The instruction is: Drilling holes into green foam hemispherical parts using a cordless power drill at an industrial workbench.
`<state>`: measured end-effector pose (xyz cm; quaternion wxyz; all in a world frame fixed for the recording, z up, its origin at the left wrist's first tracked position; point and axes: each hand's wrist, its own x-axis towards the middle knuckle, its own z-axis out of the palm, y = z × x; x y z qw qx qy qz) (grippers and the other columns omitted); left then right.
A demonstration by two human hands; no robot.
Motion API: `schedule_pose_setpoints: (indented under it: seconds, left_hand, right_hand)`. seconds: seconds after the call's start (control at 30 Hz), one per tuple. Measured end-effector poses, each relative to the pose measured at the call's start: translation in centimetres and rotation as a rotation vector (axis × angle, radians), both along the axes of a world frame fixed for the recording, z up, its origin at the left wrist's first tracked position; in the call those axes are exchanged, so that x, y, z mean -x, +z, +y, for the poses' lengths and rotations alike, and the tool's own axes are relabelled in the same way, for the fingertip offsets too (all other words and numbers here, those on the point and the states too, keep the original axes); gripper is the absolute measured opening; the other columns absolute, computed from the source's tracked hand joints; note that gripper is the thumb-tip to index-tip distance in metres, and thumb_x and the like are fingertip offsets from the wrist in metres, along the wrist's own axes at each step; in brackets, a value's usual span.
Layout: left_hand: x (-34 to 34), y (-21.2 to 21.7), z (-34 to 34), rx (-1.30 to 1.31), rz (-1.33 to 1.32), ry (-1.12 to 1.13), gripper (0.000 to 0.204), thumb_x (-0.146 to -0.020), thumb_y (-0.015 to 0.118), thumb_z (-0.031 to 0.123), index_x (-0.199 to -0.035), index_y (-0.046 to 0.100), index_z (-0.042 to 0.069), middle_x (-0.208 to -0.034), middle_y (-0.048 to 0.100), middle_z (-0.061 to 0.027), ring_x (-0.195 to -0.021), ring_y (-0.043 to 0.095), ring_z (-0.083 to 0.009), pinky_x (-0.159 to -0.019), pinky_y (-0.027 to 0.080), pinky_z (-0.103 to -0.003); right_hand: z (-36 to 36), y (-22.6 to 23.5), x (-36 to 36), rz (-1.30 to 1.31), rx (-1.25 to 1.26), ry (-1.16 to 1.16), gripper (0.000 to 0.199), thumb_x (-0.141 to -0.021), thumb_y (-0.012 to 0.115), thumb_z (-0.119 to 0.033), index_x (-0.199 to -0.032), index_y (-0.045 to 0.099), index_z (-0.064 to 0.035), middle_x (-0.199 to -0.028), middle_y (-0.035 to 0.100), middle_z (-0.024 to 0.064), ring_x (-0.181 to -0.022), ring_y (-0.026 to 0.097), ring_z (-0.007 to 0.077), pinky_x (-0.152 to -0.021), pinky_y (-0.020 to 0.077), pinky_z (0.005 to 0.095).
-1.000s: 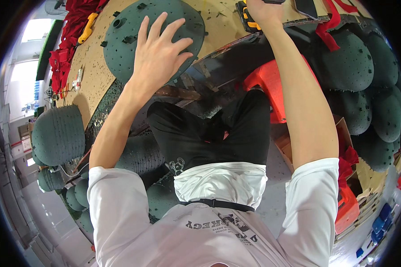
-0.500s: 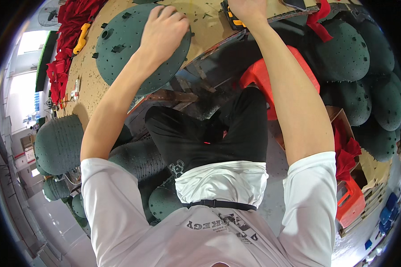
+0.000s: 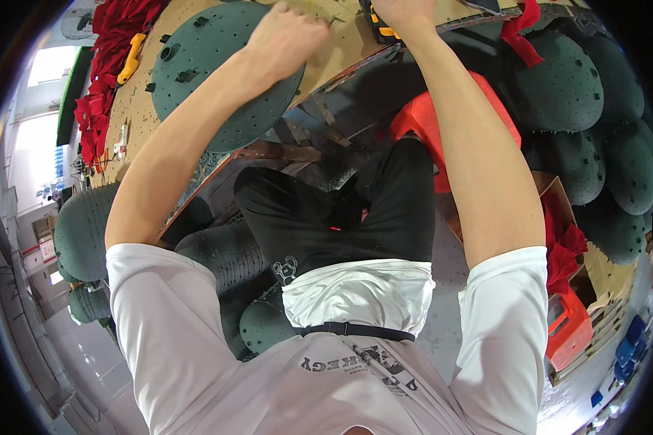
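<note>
A dark green domed disc [image 3: 218, 87] with many small holes lies at the table's near edge, a few small black pieces standing on it. My left hand [image 3: 286, 40] is closed over the disc's right rim, fingers curled. A thin dark bit shows by its fingertips, too small to name. At the top edge, my right hand [image 3: 405, 13] is partly cut off and its fingers are hidden. Right beside it is a black and yellow tool [image 3: 377, 25], and I cannot make out whether the hand grips it.
Red cloth [image 3: 127, 36] and a yellow-handled tool [image 3: 131, 59] lie along the table's left side. Stacked green domes [image 3: 559, 83] stand at the right, more domes [image 3: 87, 232] at the left. A red plastic stool [image 3: 421, 119] is under my right forearm. A red strip [image 3: 519, 36] hangs off the table.
My left hand has moved right and slightly up, from lying over the disc's face to its right rim, and its fingers have curled. The disc shifted slightly. My right hand stayed put.
</note>
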<state>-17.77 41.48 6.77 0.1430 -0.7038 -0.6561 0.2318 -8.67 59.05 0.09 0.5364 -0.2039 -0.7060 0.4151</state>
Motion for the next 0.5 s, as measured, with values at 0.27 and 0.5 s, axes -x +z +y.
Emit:
schedule_pose_setpoints:
  seconds: [0.27, 0.5]
  left_hand:
    - [-8.1, -4.1, -6.8, 0.185, -0.313, -0.142, 0.015, -0.077, 0.070, 0.008, -0.092, 0.070, 0.004, -0.096, 0.070, -0.0102, -0.101, 0.070, -0.0241, -0.089, 0.054, -0.037]
    - [-5.6, 1.9, -9.4, -0.022, -0.664, -0.158, 0.015, -0.089, 0.071, 0.012, -0.102, 0.073, 0.007, -0.110, 0.073, -0.0096, -0.100, 0.070, -0.0279, -0.086, 0.056, -0.039]
  right_hand:
    - [0.2, -0.7, 0.5, 0.074, -0.038, 0.005, 0.046, -0.087, 0.074, -0.017, -0.127, 0.059, 0.0018, -0.118, 0.069, 0.0167, -0.109, 0.066, 0.0324, -0.096, 0.0517, 0.0392]
    - [0.0, -0.5, -0.1, -0.006, 0.106, 0.044, 0.049, -0.087, 0.075, -0.018, -0.129, 0.057, 0.0016, -0.117, 0.069, 0.0166, -0.109, 0.066, 0.0333, -0.096, 0.0514, 0.0397]
